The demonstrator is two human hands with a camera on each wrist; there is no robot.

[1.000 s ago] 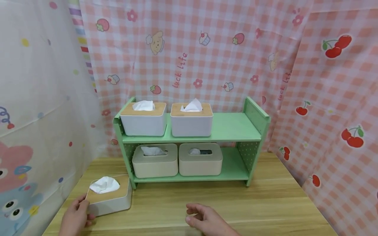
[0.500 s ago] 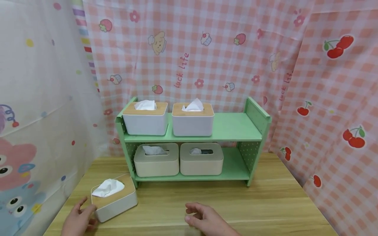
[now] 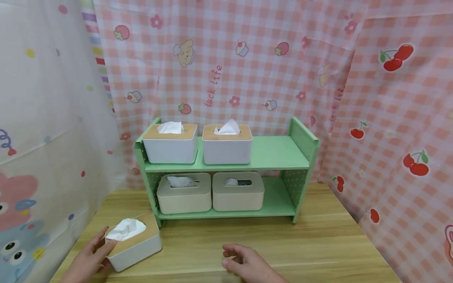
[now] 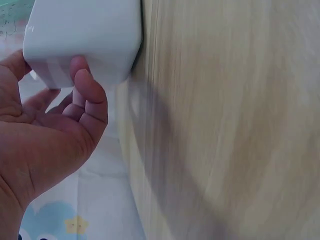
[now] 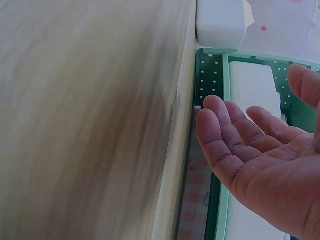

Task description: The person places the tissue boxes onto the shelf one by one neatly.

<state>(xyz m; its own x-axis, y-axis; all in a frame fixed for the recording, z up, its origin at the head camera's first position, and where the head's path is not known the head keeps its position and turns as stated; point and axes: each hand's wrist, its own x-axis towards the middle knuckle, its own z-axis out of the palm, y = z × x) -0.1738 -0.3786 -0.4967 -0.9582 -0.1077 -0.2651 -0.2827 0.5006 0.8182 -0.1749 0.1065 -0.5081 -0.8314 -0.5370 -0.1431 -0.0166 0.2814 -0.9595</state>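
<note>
A low white tissue box (image 3: 136, 251) with a wood-look lid and a white tissue stands turned at an angle on the table's left side. My left hand (image 3: 90, 253) grips its left end, thumb at the lid's near edge and a finger at the far corner. In the left wrist view, the curled fingers of the left hand (image 4: 55, 115) meet the end of the white box (image 4: 82, 30). My right hand (image 3: 247, 263) holds nothing, its fingers loosely bent above the table's front; the right wrist view shows the palm of this right hand (image 5: 270, 170).
Behind stands a green two-tier shelf (image 3: 279, 151). Its top carries a white tissue box (image 3: 171, 149) and a second tissue box (image 3: 227, 151); below sit a beige tissue box (image 3: 184, 200) and another beige box (image 3: 238, 198). Patterned curtains (image 3: 212, 51) surround the wooden table (image 3: 318, 243).
The tissue box on the table has been turned, its left end swinging towards me. My left hand loosened from it, then closed on that end again. The right hand has stayed put.
</note>
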